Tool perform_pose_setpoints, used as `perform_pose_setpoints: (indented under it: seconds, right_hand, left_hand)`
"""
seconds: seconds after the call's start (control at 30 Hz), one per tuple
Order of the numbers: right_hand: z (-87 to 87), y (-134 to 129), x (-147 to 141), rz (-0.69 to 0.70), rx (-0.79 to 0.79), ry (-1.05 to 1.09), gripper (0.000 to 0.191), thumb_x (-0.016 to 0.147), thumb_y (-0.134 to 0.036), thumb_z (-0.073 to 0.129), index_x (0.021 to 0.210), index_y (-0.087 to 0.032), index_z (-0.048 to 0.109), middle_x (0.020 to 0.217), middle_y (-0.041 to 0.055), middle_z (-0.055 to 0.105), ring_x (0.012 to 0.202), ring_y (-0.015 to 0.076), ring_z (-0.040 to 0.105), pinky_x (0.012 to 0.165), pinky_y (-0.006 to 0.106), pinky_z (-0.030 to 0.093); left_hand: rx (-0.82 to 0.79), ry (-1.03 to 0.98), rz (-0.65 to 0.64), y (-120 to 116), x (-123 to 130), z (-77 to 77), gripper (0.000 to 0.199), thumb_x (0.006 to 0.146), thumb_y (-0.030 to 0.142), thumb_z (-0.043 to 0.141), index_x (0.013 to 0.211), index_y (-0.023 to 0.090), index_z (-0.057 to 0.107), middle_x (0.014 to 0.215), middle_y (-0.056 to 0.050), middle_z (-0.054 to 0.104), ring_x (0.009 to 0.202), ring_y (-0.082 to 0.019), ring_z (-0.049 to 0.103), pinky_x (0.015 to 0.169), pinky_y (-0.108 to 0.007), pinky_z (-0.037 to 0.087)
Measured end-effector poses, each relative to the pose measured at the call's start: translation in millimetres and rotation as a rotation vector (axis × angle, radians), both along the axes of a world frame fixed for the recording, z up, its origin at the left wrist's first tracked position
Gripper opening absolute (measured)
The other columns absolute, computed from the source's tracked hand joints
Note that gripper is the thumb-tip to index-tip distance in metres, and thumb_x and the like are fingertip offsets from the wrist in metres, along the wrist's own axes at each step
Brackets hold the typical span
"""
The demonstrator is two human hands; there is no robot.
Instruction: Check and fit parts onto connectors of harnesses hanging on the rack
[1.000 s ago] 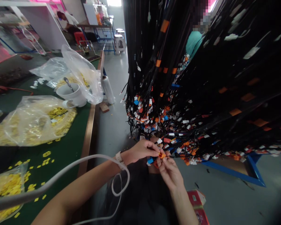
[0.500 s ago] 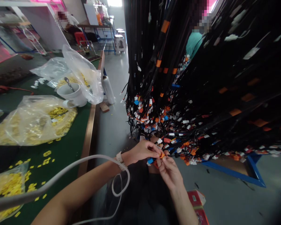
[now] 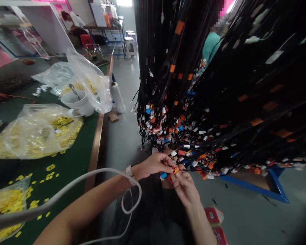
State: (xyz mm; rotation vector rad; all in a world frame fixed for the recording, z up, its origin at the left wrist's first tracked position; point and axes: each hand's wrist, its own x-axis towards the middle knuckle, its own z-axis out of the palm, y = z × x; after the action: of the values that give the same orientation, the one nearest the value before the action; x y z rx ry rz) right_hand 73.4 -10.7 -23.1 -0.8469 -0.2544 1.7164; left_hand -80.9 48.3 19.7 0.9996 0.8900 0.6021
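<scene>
An orange connector (image 3: 175, 169) on a dark cable is between my two hands, low at the centre of the head view. My left hand (image 3: 156, 164) comes from the left with thumb and index finger pinched at the connector's left side. My right hand (image 3: 185, 184) is closed around its right side, where the cable joins. A blue connector (image 3: 163, 175) hangs just below my left fingers. Behind the hands, black wire harnesses (image 3: 155, 68) hang in thick bundles, with many white, orange and blue connectors at their lower ends.
A green table (image 3: 89, 136) on the left bears bags of yellow parts (image 3: 40, 132) and a white mug (image 3: 79, 102). A white cable (image 3: 91, 173) crosses over my left forearm. A blue frame (image 3: 277, 185) stands at right. One person sits far back; another stands behind the harnesses.
The left fingers have shifted slightly at the orange connector, and more of its face shows. The right hand has hardly moved.
</scene>
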Motion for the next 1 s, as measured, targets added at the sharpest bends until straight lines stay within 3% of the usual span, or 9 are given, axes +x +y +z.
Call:
perform_pose_setpoints:
  seconds: [0.17,0.3,0.43,0.67,0.83,1.0]
  right_hand:
    - [-2.0,-1.4,1.8,-0.018,0.032,-0.033,0.023,0.06,-0.013,0.079,0.05,-0.021,0.06,0.086,-0.0006,0.071,0.088,0.0151,0.064,0.081,0.03,0.051]
    - [-2.7,-2.8,2.4,-0.021,0.064,-0.071,0.023,0.06,-0.014,0.079,0.051,-0.021,0.059,0.085,-0.0024,0.069,0.079,0.0135,0.063,0.074,0.03,0.05]
    - [0.2,-3.8,2.0,-0.03,0.075,-0.087,0.025,0.06,-0.015,0.08,0.049,-0.021,0.058,0.073,-0.0032,0.067,0.077,0.0133,0.062,0.077,0.03,0.049]
    - [4.6,-3.6,1.1,0.005,0.12,-0.105,0.021,0.063,-0.015,0.077,0.052,-0.022,0.06,0.084,-0.0033,0.067,0.077,0.0132,0.062,0.074,0.029,0.05]
    - [4.5,-2.1,1.1,0.06,0.169,-0.091,0.022,0.067,-0.018,0.075,0.052,-0.023,0.059,0.084,-0.0016,0.068,0.078,0.0144,0.062,0.076,0.031,0.049]
    - [3.4,-2.7,1.4,0.03,0.154,-0.115,0.023,0.064,-0.018,0.077,0.053,-0.022,0.058,0.089,-0.0013,0.068,0.083,0.015,0.062,0.078,0.031,0.049]
  left_hand:
    - [-0.094,0.005,-0.131,-1.6,-0.3,-7.4,0.029,0.065,0.033,0.074,0.083,0.012,0.064,0.069,0.001,0.053,0.057,-0.006,0.043,0.048,-0.02,0.026]
    - [-0.163,-0.099,-0.19,-2.4,-1.0,-15.4,0.034,0.067,0.036,0.073,0.09,0.013,0.067,0.063,0.003,0.047,0.05,-0.003,0.031,0.047,-0.022,0.017]
    - [-0.251,-0.18,-0.218,-2.2,-1.2,-15.1,0.033,0.066,0.033,0.074,0.092,0.014,0.066,0.056,0.006,0.039,0.047,-0.003,0.024,0.047,-0.024,0.011]
    - [-0.399,-0.287,-0.319,-4.6,2.4,-7.2,0.027,0.069,0.033,0.072,0.069,0.013,0.054,0.054,0.006,0.036,0.046,-0.003,0.022,0.046,-0.023,0.008]
    - [-0.34,-0.305,-0.235,-8.6,7.0,-4.5,0.031,0.067,0.033,0.072,0.064,0.014,0.047,0.052,0.007,0.032,0.046,-0.003,0.02,0.046,-0.024,0.007]
    - [-0.268,-0.27,-0.168,-13.1,10.6,-6.9,0.034,0.067,0.033,0.07,0.057,0.014,0.042,0.05,0.007,0.032,0.046,-0.003,0.022,0.046,-0.025,0.009]
